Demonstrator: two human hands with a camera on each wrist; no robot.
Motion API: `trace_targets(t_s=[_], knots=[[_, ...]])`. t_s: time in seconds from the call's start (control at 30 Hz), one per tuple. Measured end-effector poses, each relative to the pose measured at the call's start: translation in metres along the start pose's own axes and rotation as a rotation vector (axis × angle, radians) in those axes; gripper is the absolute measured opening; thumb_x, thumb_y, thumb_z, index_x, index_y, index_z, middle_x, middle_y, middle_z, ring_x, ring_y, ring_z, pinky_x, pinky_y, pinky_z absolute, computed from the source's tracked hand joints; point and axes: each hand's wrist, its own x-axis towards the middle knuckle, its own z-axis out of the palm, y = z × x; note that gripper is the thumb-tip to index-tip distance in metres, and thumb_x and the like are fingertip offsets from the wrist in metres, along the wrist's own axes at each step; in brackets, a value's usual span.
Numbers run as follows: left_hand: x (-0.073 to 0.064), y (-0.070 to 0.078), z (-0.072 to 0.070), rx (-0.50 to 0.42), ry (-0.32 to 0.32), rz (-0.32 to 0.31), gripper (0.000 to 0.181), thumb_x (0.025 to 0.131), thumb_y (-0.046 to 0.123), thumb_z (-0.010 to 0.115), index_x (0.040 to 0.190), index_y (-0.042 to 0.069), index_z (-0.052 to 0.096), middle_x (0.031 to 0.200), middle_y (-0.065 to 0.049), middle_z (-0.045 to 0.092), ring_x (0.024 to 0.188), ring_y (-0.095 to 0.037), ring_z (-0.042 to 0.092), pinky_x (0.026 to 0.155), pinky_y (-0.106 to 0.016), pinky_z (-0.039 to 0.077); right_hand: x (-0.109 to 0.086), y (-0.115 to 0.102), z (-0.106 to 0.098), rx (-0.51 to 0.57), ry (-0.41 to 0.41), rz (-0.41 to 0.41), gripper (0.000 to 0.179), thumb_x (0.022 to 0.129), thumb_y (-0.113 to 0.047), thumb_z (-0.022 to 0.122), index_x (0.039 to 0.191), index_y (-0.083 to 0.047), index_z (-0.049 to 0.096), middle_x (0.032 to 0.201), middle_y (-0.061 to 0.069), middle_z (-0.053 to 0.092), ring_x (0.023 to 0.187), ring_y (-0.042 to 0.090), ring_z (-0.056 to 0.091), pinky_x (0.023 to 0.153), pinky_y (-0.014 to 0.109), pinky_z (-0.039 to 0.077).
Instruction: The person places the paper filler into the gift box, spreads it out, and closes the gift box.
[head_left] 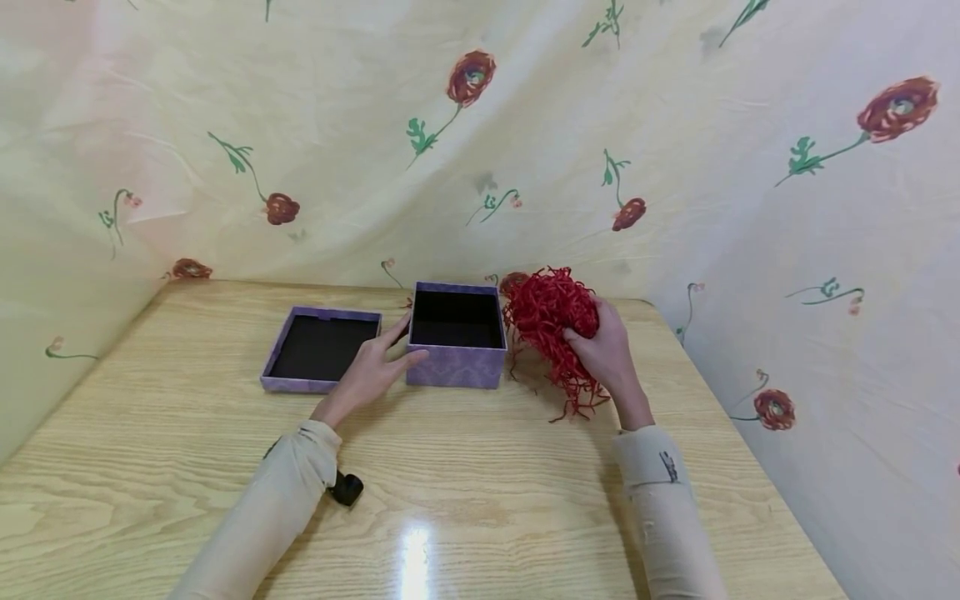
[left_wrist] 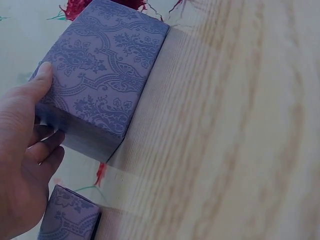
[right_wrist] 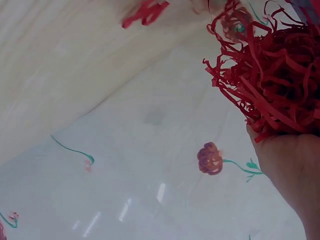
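Just beside box (head_left: 456, 367) edge, right hand (head_left: 611, 350) grips shreds (head_left: 550, 308) — wide tabletop (head_left: 495, 475) below.

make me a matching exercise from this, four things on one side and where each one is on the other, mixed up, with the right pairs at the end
1. box
2. lid
3. shreds
4. cloth

A. in the right hand
B. behind the table
C. between lid and shreds
D. left of the box

Pairs: 1-C, 2-D, 3-A, 4-B
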Motion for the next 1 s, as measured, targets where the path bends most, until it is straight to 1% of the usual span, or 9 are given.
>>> trace_targets(t_s=[0.17, 0.43, 0.7, 1.0], knots=[[0.000, 0.000, 0.000, -0.004, 0.000, -0.005, 0.081, 0.103, 0.040, 0.066, 0.166, 0.014, 0.024, 0.167, -0.016, 0.025, 0.152, -0.037, 0.026, 0.116, -0.059, 0.032, 0.004, -0.010, 0.000, 0.017, -0.002, -0.018, 0.066, 0.089, -0.003, 0.070, 0.149, 0.007, 0.044, 0.142, 0.030, 0.048, 0.131, 0.045, 0.046, 0.109, 0.062, 0.037], [0.001, 0.000, 0.000, -0.002, 0.007, -0.003, 0.081, 0.102, 0.040, 0.067, 0.166, 0.014, 0.025, 0.166, -0.016, 0.026, 0.151, -0.038, 0.027, 0.116, -0.059, 0.032, 0.012, -0.022, 0.002, 0.028, -0.003, -0.055, 0.068, 0.087, -0.005, 0.071, 0.148, 0.006, 0.045, 0.139, 0.029, 0.049, 0.127, 0.045, 0.048, 0.107, 0.063, 0.039], [0.001, 0.000, -0.001, -0.015, -0.003, -0.011, 0.082, 0.102, 0.042, 0.066, 0.166, 0.015, 0.023, 0.167, -0.017, 0.024, 0.151, -0.038, 0.027, 0.115, -0.060, 0.033, 0.017, -0.033, 0.007, 0.050, -0.020, -0.084, 0.069, 0.086, -0.002, 0.071, 0.149, 0.008, 0.044, 0.139, 0.030, 0.049, 0.128, 0.044, 0.048, 0.110, 0.060, 0.036], [0.001, 0.001, 0.001, -0.011, 0.005, -0.012, 0.082, 0.102, 0.041, 0.067, 0.166, 0.015, 0.024, 0.167, -0.016, 0.025, 0.151, -0.038, 0.029, 0.115, -0.059, 0.033, 0.024, -0.040, 0.013, 0.025, -0.035, -0.122, 0.071, 0.085, -0.004, 0.072, 0.149, 0.009, 0.044, 0.139, 0.031, 0.049, 0.129, 0.045, 0.048, 0.110, 0.059, 0.036]])
